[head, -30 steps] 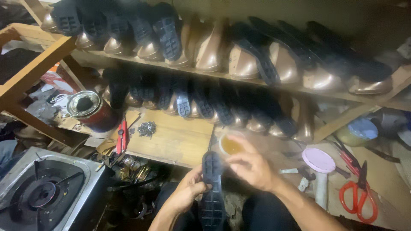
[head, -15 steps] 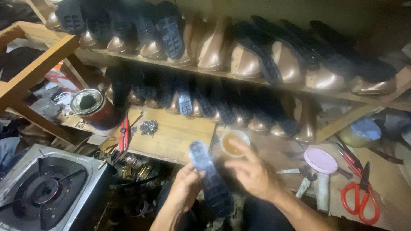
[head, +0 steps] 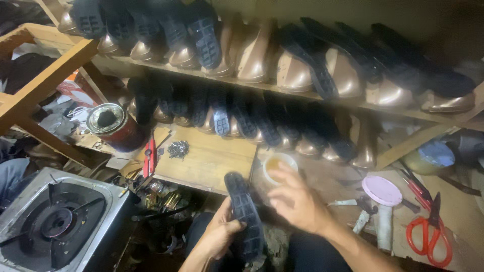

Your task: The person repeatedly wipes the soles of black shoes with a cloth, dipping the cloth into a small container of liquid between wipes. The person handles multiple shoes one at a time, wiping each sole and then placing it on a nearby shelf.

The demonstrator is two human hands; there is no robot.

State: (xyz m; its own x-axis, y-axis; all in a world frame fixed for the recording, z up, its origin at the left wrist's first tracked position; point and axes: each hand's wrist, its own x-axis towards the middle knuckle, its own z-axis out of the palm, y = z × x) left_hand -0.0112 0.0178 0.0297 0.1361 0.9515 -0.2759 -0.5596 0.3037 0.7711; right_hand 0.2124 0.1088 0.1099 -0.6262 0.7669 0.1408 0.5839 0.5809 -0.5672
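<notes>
My left hand [head: 218, 235] grips a black rubber shoe sole [head: 244, 216] by its lower half, tread side up, tilted to the upper left. My right hand [head: 297, 200] hovers just right of the sole with fingers spread and nothing in it. Its fingertips are close to a small white cup [head: 275, 165] holding amber liquid, which stands on the workbench [head: 212, 161] behind the sole.
Two wooden shelves [head: 353, 103] at the back carry several bronze shoe lasts topped with black soles. A red tin can [head: 113, 128] and a red-handled tool [head: 149, 156] sit at left, a gas burner [head: 55, 221] at lower left. Red scissors [head: 431, 231] and a pink lid [head: 381, 190] lie at right.
The right hand has come off the sole and opened beside it. The left hand has tilted the sole from upright toward the upper left and keeps hold of it.
</notes>
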